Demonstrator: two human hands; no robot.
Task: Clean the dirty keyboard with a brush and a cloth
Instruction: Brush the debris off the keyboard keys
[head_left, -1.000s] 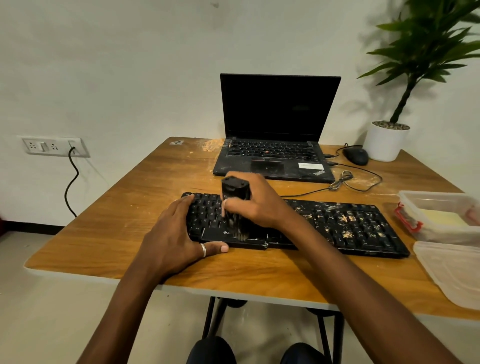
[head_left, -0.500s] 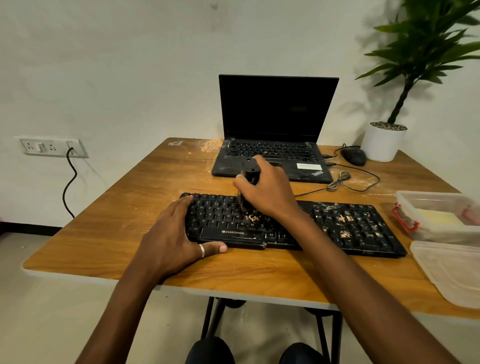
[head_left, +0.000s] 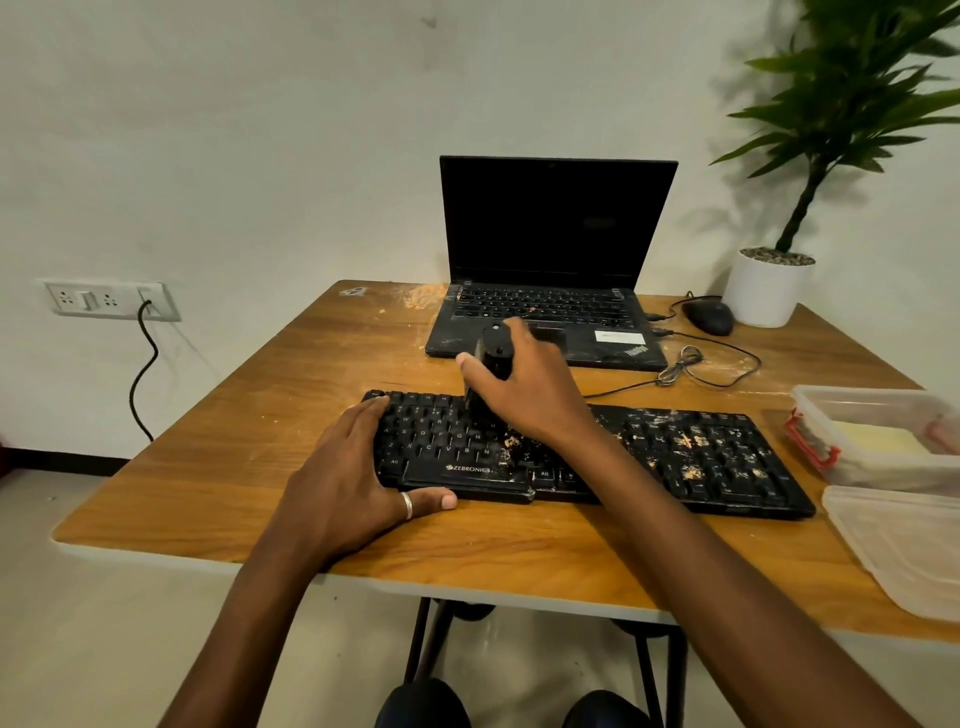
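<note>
We grip the stubby black brush (head_left: 496, 353) upright in our right hand (head_left: 530, 400), fingers curled round its handle, bristles down on the middle keys of the long black keyboard (head_left: 717, 462). The keyboard lies along the near edge of the wooden table (head_left: 260, 441). Our left hand (head_left: 348, 483) presses flat, fingers straight, on its left end. The pale crumbs (head_left: 691, 447) lie right of the bristles, along the keyboard's long axis, so we judge the sweep runs that way.

keyboard (head_left: 701, 457) before laptop (head_left: 558, 223) | mouse (head_left: 709, 318) right of laptop | container (head_left: 883, 473) right of keyboard
</note>
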